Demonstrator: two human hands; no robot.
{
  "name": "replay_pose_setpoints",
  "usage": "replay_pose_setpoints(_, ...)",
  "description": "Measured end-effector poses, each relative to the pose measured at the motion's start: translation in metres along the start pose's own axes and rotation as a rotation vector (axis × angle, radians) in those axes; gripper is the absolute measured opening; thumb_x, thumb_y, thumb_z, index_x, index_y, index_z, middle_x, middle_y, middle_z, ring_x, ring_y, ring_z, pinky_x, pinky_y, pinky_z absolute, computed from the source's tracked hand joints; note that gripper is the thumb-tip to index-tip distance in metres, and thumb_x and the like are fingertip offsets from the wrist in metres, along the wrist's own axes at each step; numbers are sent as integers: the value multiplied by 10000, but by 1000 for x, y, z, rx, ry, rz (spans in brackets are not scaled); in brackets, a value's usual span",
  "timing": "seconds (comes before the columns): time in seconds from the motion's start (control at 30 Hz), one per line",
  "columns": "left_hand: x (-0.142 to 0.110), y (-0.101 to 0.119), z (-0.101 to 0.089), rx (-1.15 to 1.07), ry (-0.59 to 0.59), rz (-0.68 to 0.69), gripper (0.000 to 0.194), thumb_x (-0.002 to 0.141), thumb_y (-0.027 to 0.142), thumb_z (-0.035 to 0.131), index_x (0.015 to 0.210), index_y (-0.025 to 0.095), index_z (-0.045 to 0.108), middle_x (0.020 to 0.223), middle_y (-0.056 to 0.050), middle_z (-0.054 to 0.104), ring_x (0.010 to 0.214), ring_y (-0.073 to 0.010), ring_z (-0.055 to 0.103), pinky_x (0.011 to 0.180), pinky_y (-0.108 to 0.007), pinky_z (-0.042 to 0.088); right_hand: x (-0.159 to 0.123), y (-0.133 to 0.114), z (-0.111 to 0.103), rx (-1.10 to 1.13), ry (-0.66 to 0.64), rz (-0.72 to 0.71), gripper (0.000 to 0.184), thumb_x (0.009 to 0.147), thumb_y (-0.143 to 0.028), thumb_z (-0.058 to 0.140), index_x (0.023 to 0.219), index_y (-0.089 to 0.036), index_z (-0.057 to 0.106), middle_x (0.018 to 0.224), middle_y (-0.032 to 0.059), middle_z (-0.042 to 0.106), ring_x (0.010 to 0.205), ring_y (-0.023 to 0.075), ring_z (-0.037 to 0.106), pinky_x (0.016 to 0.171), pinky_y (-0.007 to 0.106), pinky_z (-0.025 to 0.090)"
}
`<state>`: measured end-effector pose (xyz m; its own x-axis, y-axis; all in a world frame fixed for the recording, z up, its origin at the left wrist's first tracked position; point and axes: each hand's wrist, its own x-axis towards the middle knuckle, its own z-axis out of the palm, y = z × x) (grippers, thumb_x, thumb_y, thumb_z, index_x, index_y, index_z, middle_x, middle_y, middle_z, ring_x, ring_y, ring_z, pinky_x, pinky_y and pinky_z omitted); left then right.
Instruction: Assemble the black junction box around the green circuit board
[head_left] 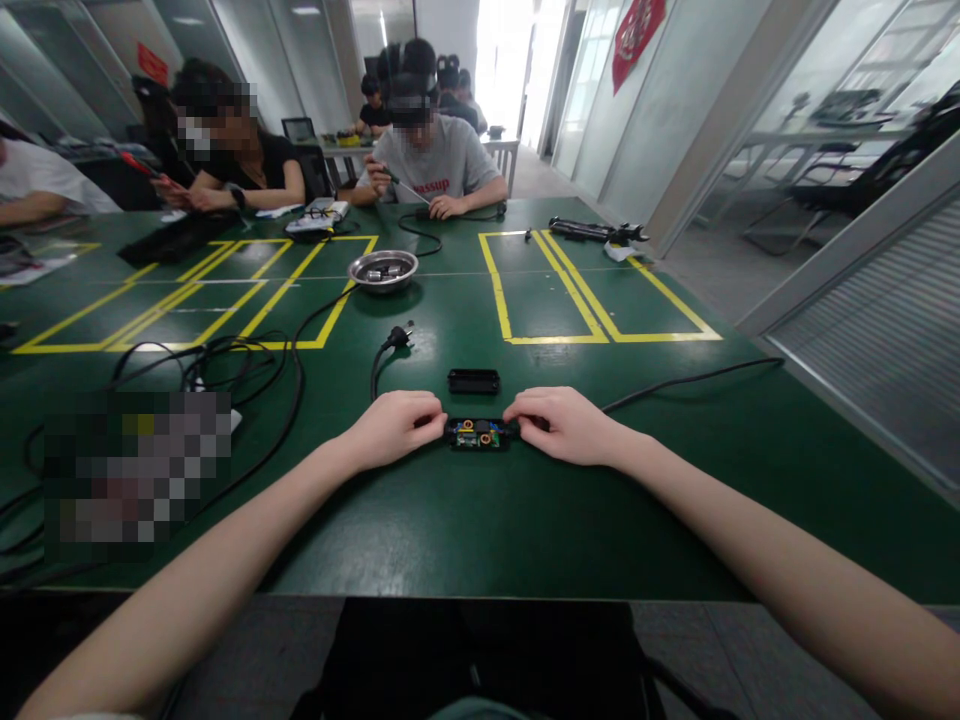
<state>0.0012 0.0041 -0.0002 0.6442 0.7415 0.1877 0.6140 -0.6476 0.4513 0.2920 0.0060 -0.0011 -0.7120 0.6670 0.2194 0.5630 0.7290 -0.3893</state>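
Circuit case (478, 434) lying crosswise, open-side up

Single head-worn view, forward and down over both outstretched hands (480, 425).

2 hands (411, 425) (553, 425), fingers pinched

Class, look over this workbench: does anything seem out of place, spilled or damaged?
Nothing looks spilled or broken. The black case is open, its circuit board exposed and apparent cover lying beyond, which seems deliberate. Untidiest are the black cables looped loosely at left.
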Motion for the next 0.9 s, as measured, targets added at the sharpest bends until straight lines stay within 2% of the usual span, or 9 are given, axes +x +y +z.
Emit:
replay_pose_setpoints(0.27, 0, 3, 1, 48, -17, -37, 345, 989, 307, 475, 669, 188, 522, 643, 15, 537, 581, -127, 485, 610, -243, 340, 3, -4, 6, 3, 23, 64, 238, 909, -175, 511, 911, -204, 747, 871, 55, 749, 728, 178, 651, 715, 291, 468)
replay_pose_setpoints(0.5, 3, 10, 7, 162, 2, -140, 348, 1052, 330, 430, 765, 202, 579, 698, -11, 646, 654, -173, 602, 643, -254, 370, 10, -10, 14, -57, 26, 196, 222, 899, -146, 506, 854, -212, 712, 851, 37, 749, 782, 190, 669, 728, 284, 431)
replay_pose_setpoints(0.73, 7, 13, 10, 227, 23, -210, 335, 1047, 334, 448, 765, 209, 578, 679, -16, 649, 645, -187, 608, 619, -260, 335, 17, -16, 17, -94, 32, 272, 201, 904, -146, 515, 789, -211, 666, 818, 32, 740, 762, 193, 658, 676, 283, 366)
replay_pose_setpoints(0.9, 8, 14, 10, 214, 31, -229, 341, 1038, 337, 458, 750, 208, 587, 650, -11, 635, 610, -180, 588, 602, -262, 328, 18, -15, 19, -82, 38, 299, 189, 904, -149, 523, 818, -219, 676, 817, 30, 739, 754, 195, 661, 678, 284, 367)
